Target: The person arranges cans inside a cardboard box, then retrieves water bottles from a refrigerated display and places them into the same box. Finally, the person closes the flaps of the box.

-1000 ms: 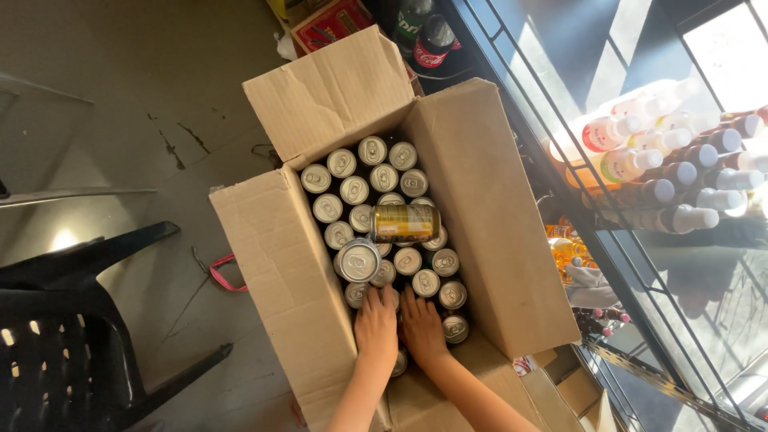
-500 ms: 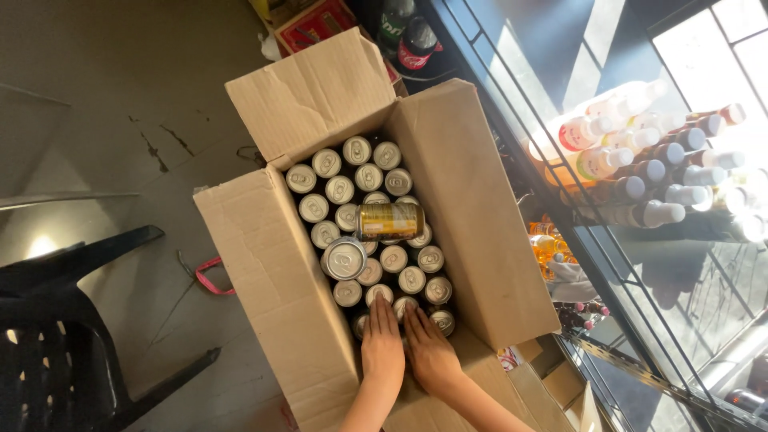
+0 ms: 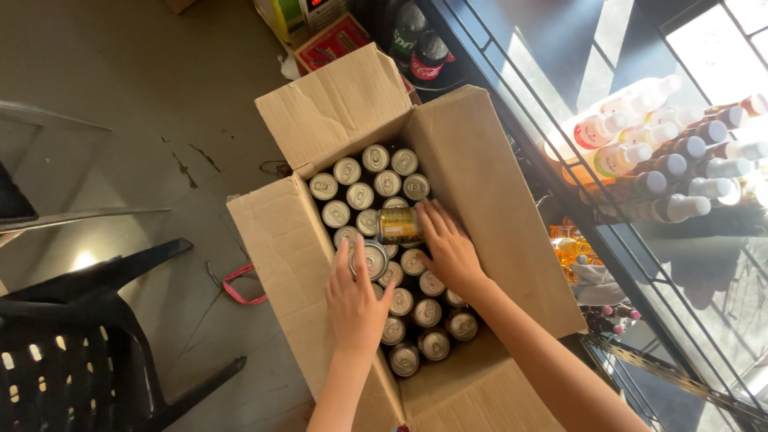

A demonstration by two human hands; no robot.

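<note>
An open cardboard box (image 3: 272,240) on the floor is packed with several upright silver-topped cans (image 3: 360,194). One gold can (image 3: 398,225) lies on its side on top of the others. My right hand (image 3: 448,246) rests flat beside it, fingers touching its right end. My left hand (image 3: 354,302) is spread over the cans near the box's left wall, fingers against a tilted can (image 3: 373,259). Neither hand visibly grips anything.
A black plastic chair (image 3: 88,336) stands at the lower left. To the right is a glass-fronted cooler with bottles (image 3: 672,160). Dark soda bottles (image 3: 422,48) and a red carton (image 3: 332,42) sit beyond the box. A pink strap (image 3: 240,286) lies on the concrete floor.
Both hands moved from the near end of the box up toward its middle; the right hand now reaches the lying gold can, the left the tilted can.
</note>
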